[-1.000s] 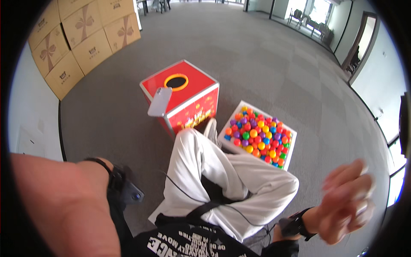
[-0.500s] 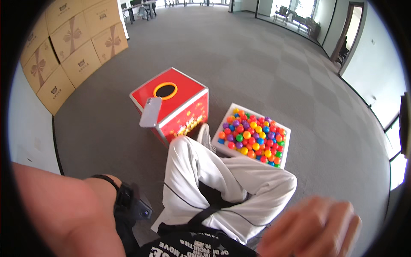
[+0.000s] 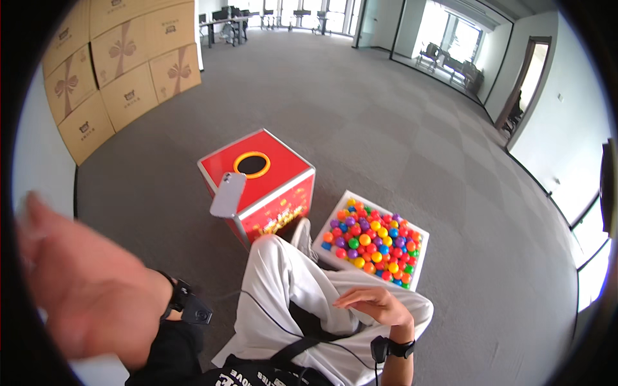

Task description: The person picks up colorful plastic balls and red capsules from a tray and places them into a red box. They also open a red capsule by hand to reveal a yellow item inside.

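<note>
My left hand [image 3: 96,289] is raised close at the left edge, smeared by motion, and its fingers run out of the picture. A pale shape [image 3: 100,370] shows just under it; I cannot make out what it is. Above my lap hovers my right hand [image 3: 376,305], fingers stretched forward and nothing in them. Beyond my knees stands a red box [image 3: 277,183] with silver edges and a yellow-ringed round hole [image 3: 252,165] on top. A light purple phone [image 3: 228,195] lies face down on the box's near left edge. Right of it, a white tray [image 3: 420,262] is full of colourful plastic balls [image 3: 373,241].
My legs in white trousers [image 3: 264,309] are crossed just behind the box and tray. Stacked cardboard boxes [image 3: 129,96] line the left wall. Grey carpet [image 3: 347,116] stretches toward desks [image 3: 222,26] at the back. Wrist straps and a thin cable [image 3: 270,314] cross near my lap.
My left hand has swung up and into view at the left. The right hand has moved left over my lap, its fingers now extended. The view has tilted up slightly.
</note>
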`<action>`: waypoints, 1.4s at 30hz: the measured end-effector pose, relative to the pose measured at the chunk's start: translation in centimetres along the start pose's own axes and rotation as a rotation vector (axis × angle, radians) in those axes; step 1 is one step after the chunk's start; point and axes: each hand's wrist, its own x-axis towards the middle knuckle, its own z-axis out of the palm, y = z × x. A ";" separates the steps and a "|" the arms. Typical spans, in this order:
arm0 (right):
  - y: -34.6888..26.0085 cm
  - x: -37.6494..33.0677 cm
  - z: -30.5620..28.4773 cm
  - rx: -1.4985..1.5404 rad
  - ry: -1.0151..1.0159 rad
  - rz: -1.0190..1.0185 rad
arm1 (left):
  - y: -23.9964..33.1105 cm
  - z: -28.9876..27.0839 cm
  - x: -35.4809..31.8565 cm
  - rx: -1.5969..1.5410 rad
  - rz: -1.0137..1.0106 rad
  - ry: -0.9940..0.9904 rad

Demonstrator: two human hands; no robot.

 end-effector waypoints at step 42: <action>17.8 -1.0 -2.3 -0.392 0.044 0.459 | -14.0 2.3 -30.7 0.758 -1.071 -1.398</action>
